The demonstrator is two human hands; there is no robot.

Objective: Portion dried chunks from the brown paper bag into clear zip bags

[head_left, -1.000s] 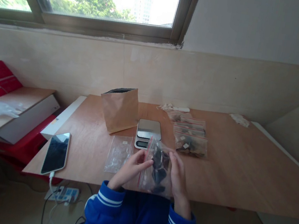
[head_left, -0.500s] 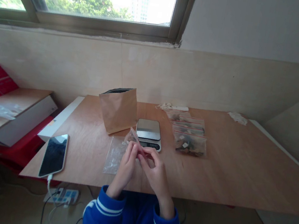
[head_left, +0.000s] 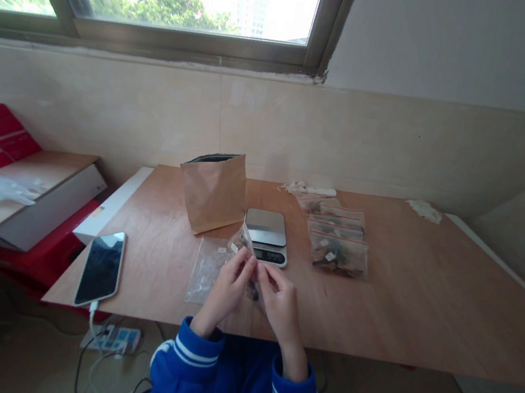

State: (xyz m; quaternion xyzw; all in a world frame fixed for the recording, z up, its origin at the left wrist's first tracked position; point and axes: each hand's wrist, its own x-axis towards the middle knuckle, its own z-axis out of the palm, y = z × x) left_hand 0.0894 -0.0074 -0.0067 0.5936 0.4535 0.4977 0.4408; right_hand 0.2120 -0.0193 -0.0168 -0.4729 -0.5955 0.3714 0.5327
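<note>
Two hands (head_left: 253,290) pinch a clear zip bag (head_left: 246,248) of dark pieces

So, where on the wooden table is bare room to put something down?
The widest bare patch on the table lies right of the filled zip bags, toward the white scrap. A smaller patch lies between the phone and paper bag. It is crowded around both hands, left and right, near the scale.

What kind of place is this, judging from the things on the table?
Probably a small home or workshop packing station rather than a shop. On the plywood table stand a small digital kitchen scale, a brown paper bag and a row of filled clear zip bags, and both hands pinch another clear zip bag.
</note>
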